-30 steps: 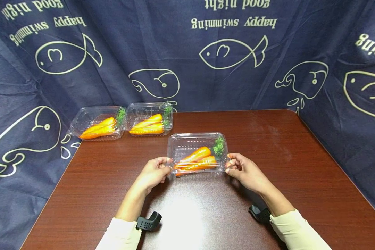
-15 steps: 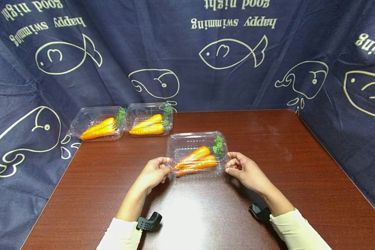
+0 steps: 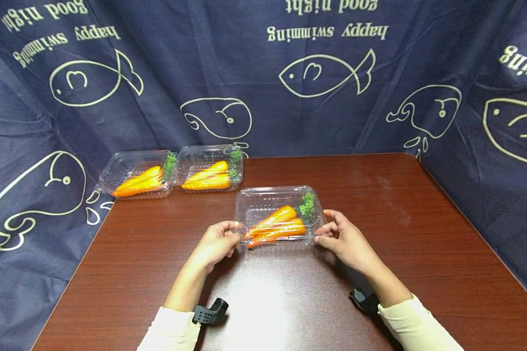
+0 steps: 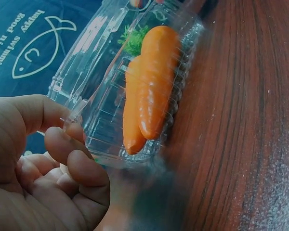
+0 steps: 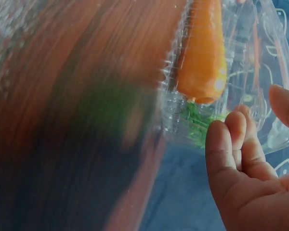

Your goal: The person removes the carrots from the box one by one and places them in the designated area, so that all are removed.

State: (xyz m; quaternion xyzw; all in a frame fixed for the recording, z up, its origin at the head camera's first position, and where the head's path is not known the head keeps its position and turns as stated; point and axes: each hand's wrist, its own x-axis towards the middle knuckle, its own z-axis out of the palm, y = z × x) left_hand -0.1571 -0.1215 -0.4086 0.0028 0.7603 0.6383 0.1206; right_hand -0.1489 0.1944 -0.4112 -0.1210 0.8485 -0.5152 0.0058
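Note:
In the middle of the wooden table stands a clear plastic clamshell container [image 3: 268, 192] with its lid down. Inside lie orange carrots [image 3: 285, 226], and a tuft of green leaves [image 3: 307, 204] shows at its right end. My left hand [image 3: 215, 243] pinches the rim at the near left corner between thumb and index finger. At the right end my right hand [image 3: 344, 241] grips the rim with its thumb and middle fingers. Its index finger [image 5: 283, 103] stands off the lid in the right wrist view. Both hands wear dark wrist bands.
Two more clear containers with carrots, a left one [image 3: 136, 156] and a right one [image 3: 202, 151], stand side by side at the back left of the table [image 3: 355, 180]. A dark blue curtain [image 3: 254, 53] with fish drawings hangs round the table's back and sides.
My right hand's index finger has lifted and spread from the lid, and the thumb has shifted slightly left along the near corner. The left hand and the container have hardly moved.

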